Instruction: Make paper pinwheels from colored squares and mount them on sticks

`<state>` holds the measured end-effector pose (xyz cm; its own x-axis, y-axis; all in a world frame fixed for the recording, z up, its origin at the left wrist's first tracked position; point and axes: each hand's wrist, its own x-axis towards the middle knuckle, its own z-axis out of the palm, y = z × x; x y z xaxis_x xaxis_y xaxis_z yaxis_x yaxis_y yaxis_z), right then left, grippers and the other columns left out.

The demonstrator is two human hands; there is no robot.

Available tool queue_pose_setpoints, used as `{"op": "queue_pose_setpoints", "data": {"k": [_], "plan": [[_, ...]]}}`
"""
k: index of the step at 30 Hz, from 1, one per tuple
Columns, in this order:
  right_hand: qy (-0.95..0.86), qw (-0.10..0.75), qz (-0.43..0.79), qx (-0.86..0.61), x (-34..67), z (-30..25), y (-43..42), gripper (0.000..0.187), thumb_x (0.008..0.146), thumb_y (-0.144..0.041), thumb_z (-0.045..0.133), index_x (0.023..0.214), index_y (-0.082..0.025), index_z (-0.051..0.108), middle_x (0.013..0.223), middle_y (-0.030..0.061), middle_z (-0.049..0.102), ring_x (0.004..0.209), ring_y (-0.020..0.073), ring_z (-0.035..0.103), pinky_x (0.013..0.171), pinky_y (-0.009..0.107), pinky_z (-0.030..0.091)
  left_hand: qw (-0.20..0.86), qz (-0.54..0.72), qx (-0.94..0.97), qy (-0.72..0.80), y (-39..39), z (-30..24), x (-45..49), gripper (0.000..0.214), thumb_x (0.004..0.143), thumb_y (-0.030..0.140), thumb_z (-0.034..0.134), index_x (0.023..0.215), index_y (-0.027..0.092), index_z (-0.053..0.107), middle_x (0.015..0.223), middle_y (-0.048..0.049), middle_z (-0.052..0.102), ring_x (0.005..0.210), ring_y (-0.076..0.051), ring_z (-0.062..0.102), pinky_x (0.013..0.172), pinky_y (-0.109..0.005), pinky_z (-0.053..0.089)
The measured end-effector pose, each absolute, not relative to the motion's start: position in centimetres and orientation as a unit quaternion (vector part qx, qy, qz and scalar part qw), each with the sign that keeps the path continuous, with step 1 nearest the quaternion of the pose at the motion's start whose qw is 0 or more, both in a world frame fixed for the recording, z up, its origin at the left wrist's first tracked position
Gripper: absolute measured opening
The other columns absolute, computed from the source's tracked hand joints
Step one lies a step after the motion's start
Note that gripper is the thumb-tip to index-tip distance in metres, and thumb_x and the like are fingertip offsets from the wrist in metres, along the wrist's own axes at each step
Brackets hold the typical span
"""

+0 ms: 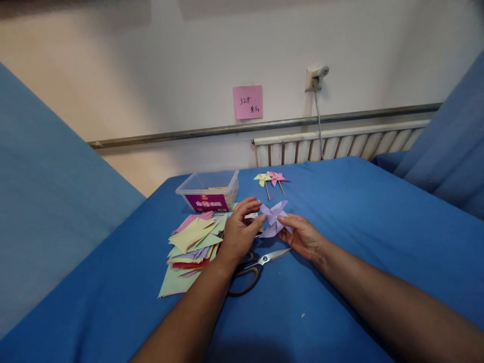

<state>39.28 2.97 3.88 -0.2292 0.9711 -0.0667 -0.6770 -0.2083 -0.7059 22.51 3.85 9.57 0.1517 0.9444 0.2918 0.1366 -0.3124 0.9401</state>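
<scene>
A purple paper pinwheel (273, 218) is held up over the table between my two hands. My right hand (302, 237) pinches it near the centre and along its right side, thumb in front and fingers behind. At its left blades, my left hand (244, 227) has curled fingers, with the thumb and a fingertip touching the paper. Below the hands lie scissors (264, 259) with dark handles, blades pointing right; my left wrist partly covers them. Left of that hand is a stack of coloured paper pieces (194, 244).
A clear plastic box (207, 184) with a purple label stands behind the paper. Yellow (262, 179) and pink pinwheels (277, 177) on sticks lie toward the back of the blue-covered table (359, 212). A pink note (248, 102) and a socket (313, 79) are on the wall.
</scene>
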Motion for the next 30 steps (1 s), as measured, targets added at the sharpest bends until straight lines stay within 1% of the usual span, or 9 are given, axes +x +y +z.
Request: {"op": "queue_pose_setpoints", "data": {"k": [2, 4, 6, 8, 14, 21, 25, 28, 30], "plan": [[-0.297, 0.567, 0.719, -0.271, 39.3, 3.7, 3.1, 0.024, 0.072, -0.024, 0.076, 0.093, -0.016, 0.070, 0.093, 0.0030, 0.070, 0.081, 0.0130, 0.062, 0.080, 0.026, 0.049, 0.316, 0.449, 0.726, 0.414, 3.8, 9.9, 22.1, 0.029, 0.071, 0.032, 0.073, 0.098, 0.023, 0.069, 0.138, -0.0102, 0.046, 0.112, -0.027, 0.056, 0.089, -0.039, 0.048], [-0.311, 0.565, 0.713, -0.275, 39.4, 3.6, 3.1, 0.026, 0.072, -0.026, 0.076, 0.095, -0.016, 0.070, 0.096, 0.0040, 0.070, 0.083, 0.0139, 0.062, 0.081, 0.028, 0.048, 0.239, 0.400, 0.784, 0.410, 3.7, 10.1, 21.9, 0.025, 0.072, 0.028, 0.071, 0.097, 0.024, 0.069, 0.142, -0.0097, 0.042, 0.124, -0.029, 0.046, 0.100, -0.043, 0.040], [-0.319, 0.558, 0.715, -0.276, 39.4, 3.5, 3.1, 0.027, 0.071, -0.026, 0.077, 0.095, -0.015, 0.070, 0.097, 0.0047, 0.070, 0.083, 0.0143, 0.062, 0.081, 0.029, 0.048, 0.192, 0.360, 0.816, 0.410, 3.6, 10.1, 21.7, 0.026, 0.072, 0.024, 0.070, 0.097, 0.024, 0.068, 0.143, -0.0101, 0.041, 0.130, -0.029, 0.039, 0.106, -0.046, 0.032], [-0.325, 0.544, 0.723, -0.275, 39.4, 3.5, 3.1, 0.028, 0.070, -0.026, 0.077, 0.095, -0.015, 0.070, 0.096, 0.0051, 0.070, 0.082, 0.0147, 0.063, 0.082, 0.029, 0.048, 0.172, 0.330, 0.832, 0.410, 3.6, 10.0, 21.7, 0.023, 0.071, 0.023, 0.070, 0.094, 0.023, 0.067, 0.143, -0.0105, 0.041, 0.131, -0.030, 0.038, 0.107, -0.047, 0.030], [-0.331, 0.511, 0.746, -0.269, 39.3, 3.4, 2.9, 0.027, 0.070, -0.025, 0.077, 0.094, -0.015, 0.070, 0.089, 0.0042, 0.070, 0.078, 0.0143, 0.063, 0.081, 0.031, 0.048, 0.194, 0.304, 0.840, 0.406, 3.8, 9.8, 21.7, 0.005, 0.072, 0.022, 0.068, 0.075, 0.021, 0.065, 0.138, -0.0098, 0.048, 0.130, -0.031, 0.039, 0.106, -0.049, 0.028], [-0.353, 0.505, 0.737, -0.276, 39.1, 4.0, 2.5, 0.025, 0.069, -0.029, 0.078, 0.088, -0.015, 0.070, 0.084, 0.0039, 0.070, 0.071, 0.0135, 0.063, 0.075, 0.029, 0.048, 0.290, 0.337, 0.798, 0.406, 3.9, 9.8, 21.7, 0.009, 0.073, 0.027, 0.068, 0.067, 0.021, 0.065, 0.131, -0.0100, 0.055, 0.126, -0.030, 0.044, 0.105, -0.048, 0.029], [-0.356, 0.534, 0.712, -0.285, 38.8, 4.0, 2.6, 0.028, 0.067, -0.031, 0.079, 0.089, -0.015, 0.070, 0.087, 0.0044, 0.070, 0.074, 0.0142, 0.062, 0.077, 0.030, 0.047, 0.294, 0.347, 0.786, 0.418, 3.7, 9.9, 22.0, 0.007, 0.071, 0.026, 0.069, 0.073, 0.021, 0.066, 0.128, -0.0103, 0.057, 0.125, -0.029, 0.045, 0.104, -0.046, 0.031], [-0.368, 0.587, 0.644, -0.325, 38.7, 3.6, 3.1, 0.026, 0.068, -0.034, 0.077, 0.085, -0.016, 0.069, 0.081, 0.0028, 0.068, 0.070, 0.0140, 0.059, 0.073, 0.030, 0.046, 0.256, 0.414, 0.757, 0.435, 3.4, 9.9, 22.3, 0.023, 0.069, 0.025, 0.072, 0.091, 0.023, 0.068, 0.129, -0.0098, 0.056, 0.124, -0.028, 0.046, 0.104, -0.044, 0.031], [-0.399, 0.617, 0.557, -0.388, 38.8, 3.4, 3.4, 0.023, 0.071, -0.037, 0.075, 0.080, -0.017, 0.068, 0.074, 0.0015, 0.067, 0.067, 0.0146, 0.057, 0.069, 0.030, 0.044, 0.233, 0.481, 0.715, 0.450, 3.0, 9.7, 22.7, 0.028, 0.068, 0.025, 0.072, 0.096, 0.024, 0.069, 0.123, -0.0087, 0.059, 0.120, -0.027, 0.049, 0.103, -0.042, 0.033]]}}
